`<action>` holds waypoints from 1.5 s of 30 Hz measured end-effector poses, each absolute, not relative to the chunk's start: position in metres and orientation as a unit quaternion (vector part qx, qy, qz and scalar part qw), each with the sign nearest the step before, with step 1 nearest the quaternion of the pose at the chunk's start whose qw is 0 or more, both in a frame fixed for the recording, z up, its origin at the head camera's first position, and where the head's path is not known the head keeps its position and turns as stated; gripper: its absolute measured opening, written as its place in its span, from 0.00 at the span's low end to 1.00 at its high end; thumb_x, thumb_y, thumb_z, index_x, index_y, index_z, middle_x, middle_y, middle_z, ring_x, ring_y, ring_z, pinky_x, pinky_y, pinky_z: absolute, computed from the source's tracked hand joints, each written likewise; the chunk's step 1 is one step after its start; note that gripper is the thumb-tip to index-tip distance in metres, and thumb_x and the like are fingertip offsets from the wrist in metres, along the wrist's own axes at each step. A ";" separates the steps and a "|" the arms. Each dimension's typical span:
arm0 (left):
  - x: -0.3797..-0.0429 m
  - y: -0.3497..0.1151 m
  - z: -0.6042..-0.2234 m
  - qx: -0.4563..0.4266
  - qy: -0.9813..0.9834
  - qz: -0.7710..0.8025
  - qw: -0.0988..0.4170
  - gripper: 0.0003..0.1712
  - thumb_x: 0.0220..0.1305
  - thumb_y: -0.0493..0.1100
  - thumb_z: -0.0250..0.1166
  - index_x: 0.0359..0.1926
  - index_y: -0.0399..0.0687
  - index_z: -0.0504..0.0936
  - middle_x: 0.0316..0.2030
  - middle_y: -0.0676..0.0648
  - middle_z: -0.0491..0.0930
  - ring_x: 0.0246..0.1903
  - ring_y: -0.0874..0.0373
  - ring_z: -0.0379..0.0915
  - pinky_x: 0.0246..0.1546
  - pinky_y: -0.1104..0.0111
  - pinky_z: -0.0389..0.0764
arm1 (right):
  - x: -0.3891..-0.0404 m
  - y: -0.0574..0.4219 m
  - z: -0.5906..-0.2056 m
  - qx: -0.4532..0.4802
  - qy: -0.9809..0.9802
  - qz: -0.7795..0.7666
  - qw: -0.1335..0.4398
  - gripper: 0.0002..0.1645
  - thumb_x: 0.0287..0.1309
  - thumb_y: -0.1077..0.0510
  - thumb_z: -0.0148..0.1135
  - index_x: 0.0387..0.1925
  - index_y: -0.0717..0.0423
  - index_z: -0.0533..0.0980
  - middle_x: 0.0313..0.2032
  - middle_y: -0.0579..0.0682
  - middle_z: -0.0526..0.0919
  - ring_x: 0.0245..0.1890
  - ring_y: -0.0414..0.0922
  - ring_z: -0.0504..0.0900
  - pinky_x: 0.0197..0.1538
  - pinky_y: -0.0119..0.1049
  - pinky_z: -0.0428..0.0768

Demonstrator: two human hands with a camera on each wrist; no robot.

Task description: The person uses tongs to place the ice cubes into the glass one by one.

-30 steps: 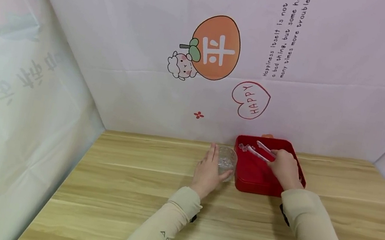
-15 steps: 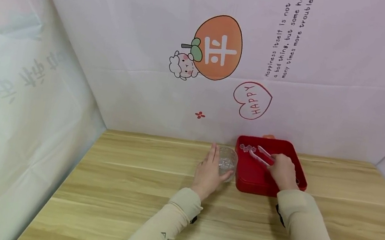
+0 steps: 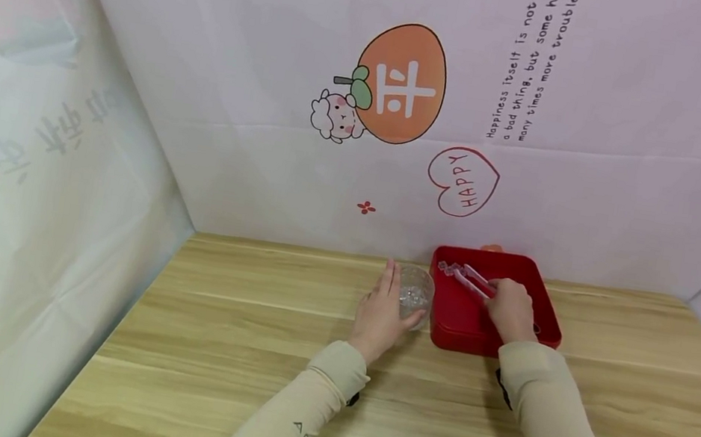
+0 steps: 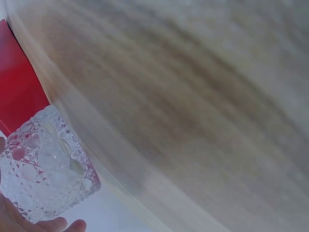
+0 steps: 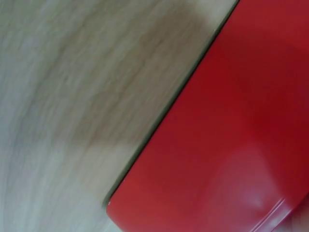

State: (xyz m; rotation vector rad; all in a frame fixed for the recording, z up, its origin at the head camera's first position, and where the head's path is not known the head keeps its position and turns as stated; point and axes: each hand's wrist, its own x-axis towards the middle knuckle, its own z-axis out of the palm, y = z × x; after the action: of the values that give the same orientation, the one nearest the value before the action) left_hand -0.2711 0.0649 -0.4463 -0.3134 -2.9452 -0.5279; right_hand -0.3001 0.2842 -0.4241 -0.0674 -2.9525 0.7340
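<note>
On the left, my left hand holds a clear cut-glass tumbler, fingers along its left side and thumb at the near side. Clear pieces lie inside the glass, and the left wrist view shows its patterned wall up close. My right hand grips a pair of pale tongs over the red box. The tips of the tongs are at several small clear pieces in the box's far left corner; whether a piece is between them cannot be made out.
The red box stands right beside the glass, close to the printed white back wall. Its red outer side fills much of the right wrist view. Beneath everything is a wood-grain table. A small ring-like item shows near the right wrist.
The tongs' tips have come closer together at the clear pieces. My right hand and forearm have shifted slightly left. The left hand stays at the glass.
</note>
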 end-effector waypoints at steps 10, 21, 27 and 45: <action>-0.271 0.064 -0.445 -0.105 -0.977 -0.172 0.071 0.53 0.62 0.66 0.58 0.75 0.44 0.45 0.76 0.48 0.43 0.69 0.52 0.61 0.65 0.60 0.71 | -0.299 0.282 -0.423 -0.026 -0.971 0.231 0.055 0.21 0.56 0.66 0.59 0.51 0.72 0.76 0.47 0.73 0.79 0.38 0.65 0.80 0.43 0.58 0.80; -0.268 0.063 -0.444 -0.111 -0.975 -0.172 0.090 0.53 0.60 0.65 0.60 0.74 0.42 0.49 0.76 0.47 0.46 0.67 0.52 0.63 0.62 0.60 0.73 | -0.295 0.285 -0.421 -0.023 -0.971 0.227 0.068 0.21 0.54 0.66 0.59 0.50 0.71 0.77 0.47 0.72 0.80 0.37 0.66 0.80 0.38 0.57 0.80; -0.268 0.064 -0.442 -0.108 -0.976 -0.172 0.073 0.53 0.61 0.65 0.59 0.75 0.43 0.46 0.76 0.47 0.45 0.69 0.52 0.61 0.64 0.60 0.71 | -0.293 0.289 -0.419 -0.022 -0.971 0.225 0.079 0.21 0.52 0.66 0.59 0.50 0.70 0.77 0.46 0.72 0.80 0.37 0.65 0.80 0.37 0.57 0.79; -0.267 0.064 -0.442 -0.107 -0.976 -0.173 0.073 0.52 0.61 0.65 0.59 0.75 0.44 0.46 0.76 0.47 0.45 0.69 0.52 0.60 0.64 0.60 0.71 | -0.281 0.308 -0.403 -0.004 -0.962 0.247 0.119 0.19 0.52 0.66 0.60 0.46 0.73 0.78 0.43 0.71 0.82 0.37 0.63 0.79 0.39 0.52 0.76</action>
State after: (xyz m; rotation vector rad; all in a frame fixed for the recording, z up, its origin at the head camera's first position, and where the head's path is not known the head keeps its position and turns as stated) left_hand -0.2667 0.0642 -0.4420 -0.3224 -2.9330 -0.5183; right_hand -0.2814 0.3079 -0.4027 -0.0117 -2.8113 0.7208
